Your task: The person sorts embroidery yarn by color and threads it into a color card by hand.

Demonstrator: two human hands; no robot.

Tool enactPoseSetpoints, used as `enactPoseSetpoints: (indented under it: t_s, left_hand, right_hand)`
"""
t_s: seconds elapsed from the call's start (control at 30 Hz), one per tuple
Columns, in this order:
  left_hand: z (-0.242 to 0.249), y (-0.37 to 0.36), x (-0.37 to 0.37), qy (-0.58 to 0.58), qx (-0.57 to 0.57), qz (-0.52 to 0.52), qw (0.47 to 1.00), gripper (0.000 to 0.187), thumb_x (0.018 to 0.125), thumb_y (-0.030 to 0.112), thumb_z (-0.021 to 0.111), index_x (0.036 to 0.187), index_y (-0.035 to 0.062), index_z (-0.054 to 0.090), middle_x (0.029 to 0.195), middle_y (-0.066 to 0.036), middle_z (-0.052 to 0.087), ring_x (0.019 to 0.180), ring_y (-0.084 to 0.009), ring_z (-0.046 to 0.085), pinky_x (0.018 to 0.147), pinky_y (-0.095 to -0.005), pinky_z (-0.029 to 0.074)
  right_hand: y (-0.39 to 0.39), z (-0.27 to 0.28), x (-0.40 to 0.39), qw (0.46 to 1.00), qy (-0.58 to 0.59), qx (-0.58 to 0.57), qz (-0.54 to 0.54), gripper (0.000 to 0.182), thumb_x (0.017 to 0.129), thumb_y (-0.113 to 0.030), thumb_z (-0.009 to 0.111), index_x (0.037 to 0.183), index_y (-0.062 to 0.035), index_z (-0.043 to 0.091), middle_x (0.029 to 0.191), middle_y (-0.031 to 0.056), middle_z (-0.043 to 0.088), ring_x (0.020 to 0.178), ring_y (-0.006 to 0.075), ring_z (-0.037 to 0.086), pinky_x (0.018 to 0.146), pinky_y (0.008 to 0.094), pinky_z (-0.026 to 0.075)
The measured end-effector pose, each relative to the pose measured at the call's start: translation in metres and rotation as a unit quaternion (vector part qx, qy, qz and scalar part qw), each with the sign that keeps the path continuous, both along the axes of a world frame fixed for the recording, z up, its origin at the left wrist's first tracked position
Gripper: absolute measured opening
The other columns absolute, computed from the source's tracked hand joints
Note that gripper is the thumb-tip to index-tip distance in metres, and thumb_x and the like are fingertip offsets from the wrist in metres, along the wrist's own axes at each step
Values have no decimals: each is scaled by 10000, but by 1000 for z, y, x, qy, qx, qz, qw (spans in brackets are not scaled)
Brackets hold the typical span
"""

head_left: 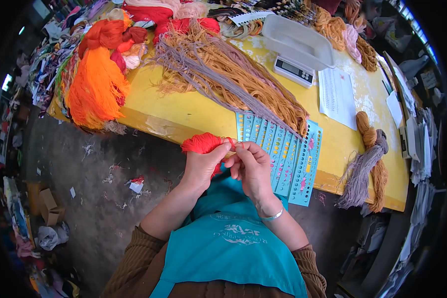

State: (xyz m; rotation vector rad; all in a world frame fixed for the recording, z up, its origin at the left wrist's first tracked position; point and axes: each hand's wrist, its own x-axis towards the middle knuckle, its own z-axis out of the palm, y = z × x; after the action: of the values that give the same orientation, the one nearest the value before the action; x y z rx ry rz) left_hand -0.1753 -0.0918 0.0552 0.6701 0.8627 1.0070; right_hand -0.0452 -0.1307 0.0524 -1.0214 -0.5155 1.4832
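Observation:
My left hand (205, 166) is closed around a bundle of red thread (201, 143), held in front of the teal apron (223, 218) at the table's near edge. Part of the bundle hangs below the fingers. My right hand (253, 166) meets the left at the bundle's right end, its thumb and forefinger pinched on a red strand. Just right of my hands, teal punched cards (278, 149) lie overlapping at the table edge, with coloured bits in their holes. Behind them stretches a long pile of tan and grey-purple thread (233, 74).
The yellow table (184, 111) carries orange thread (97, 79) at left. A clear plastic tray (300, 39) sits by a digital scale (293, 71) and a printed sheet (336, 92). Grey and tan skeins (367, 164) hang over the right edge. Scraps litter the floor (109, 169).

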Motion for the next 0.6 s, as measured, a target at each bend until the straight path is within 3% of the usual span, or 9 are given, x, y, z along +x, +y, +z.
enactPoseSetpoints:
  t_s: [0.6]
  left_hand:
    - [3,-1,3,-12,31,-13,999,101,874,0,625,972,-25,622,941,-84,641,811,-132,624,692,-263,534]
  right_hand:
    - [-2,-2,-3,999,-6,23,-29,198,999,-197,491,920,-45,590,761,102,682,448,96,534,394,190,368]
